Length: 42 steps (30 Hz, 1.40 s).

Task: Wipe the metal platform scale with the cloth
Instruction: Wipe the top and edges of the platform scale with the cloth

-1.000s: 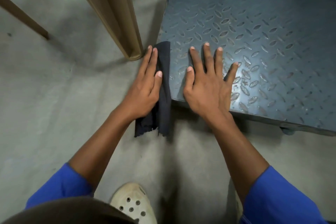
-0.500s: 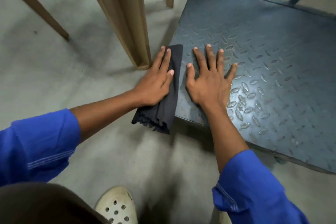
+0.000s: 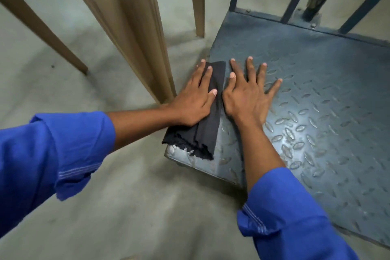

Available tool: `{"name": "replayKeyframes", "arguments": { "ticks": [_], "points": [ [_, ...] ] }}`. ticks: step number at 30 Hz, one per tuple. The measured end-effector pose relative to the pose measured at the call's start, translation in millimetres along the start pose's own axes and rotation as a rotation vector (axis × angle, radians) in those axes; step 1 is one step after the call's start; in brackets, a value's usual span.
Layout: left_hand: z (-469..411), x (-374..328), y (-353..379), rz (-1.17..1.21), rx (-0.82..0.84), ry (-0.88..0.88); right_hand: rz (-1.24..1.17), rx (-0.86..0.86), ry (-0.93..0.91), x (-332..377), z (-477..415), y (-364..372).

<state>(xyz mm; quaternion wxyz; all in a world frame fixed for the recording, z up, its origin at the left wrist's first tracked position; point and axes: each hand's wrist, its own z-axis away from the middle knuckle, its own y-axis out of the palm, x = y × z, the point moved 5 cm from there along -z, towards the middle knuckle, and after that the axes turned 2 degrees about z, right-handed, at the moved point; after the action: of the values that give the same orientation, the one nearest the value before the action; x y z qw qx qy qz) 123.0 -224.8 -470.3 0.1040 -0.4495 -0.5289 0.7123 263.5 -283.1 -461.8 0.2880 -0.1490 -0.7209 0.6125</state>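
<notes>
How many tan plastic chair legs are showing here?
3 tan plastic chair legs: one slanting at far left, a thick one beside the left hand, a thin one farther back near the blue-grey metal platform scale's far corner. A fourth may be hidden.

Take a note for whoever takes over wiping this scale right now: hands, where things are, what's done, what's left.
Left hand: flat, fingers straight, pressing the folded black cloth onto the left edge of the blue-grey checker-plate metal platform scale, near its front corner.
Right hand: open, spread flat on bare plate just right of the cloth.
Tan plastic chair leg stands close beside the left hand.
Done: cannot tell how much is wiped.
Left: judging by the cloth's place, probably the wide stretch of plate to the right and back.
</notes>
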Motion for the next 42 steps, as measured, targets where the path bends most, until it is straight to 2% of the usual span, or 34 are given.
{"name": "replayKeyframes", "arguments": {
  "ticks": [7,16,27,35,42],
  "points": [
    [-104.1,6.3,-21.3,0.084,-0.082,-0.067,0.023,0.000,-0.001,2.1,-5.0,1.9],
    [-94.0,15.9,-12.0,0.131,-0.108,-0.013,0.007,0.025,0.051,-0.7,-56.5,5.2],
    [-214.2,28.6,-34.9,0.203,-0.083,0.004,0.017,-0.042,0.077,2.8,-62.6,8.3],
    [-169.5,42.2,-17.9,0.375,-0.112,0.053,0.032,-0.063,0.074,2.4,-60.9,7.7],
    [-216.7,33.8,-32.9,0.378,-0.143,-0.016,0.080,-0.047,0.071,4.1,-61.1,9.4]
  ]
}}
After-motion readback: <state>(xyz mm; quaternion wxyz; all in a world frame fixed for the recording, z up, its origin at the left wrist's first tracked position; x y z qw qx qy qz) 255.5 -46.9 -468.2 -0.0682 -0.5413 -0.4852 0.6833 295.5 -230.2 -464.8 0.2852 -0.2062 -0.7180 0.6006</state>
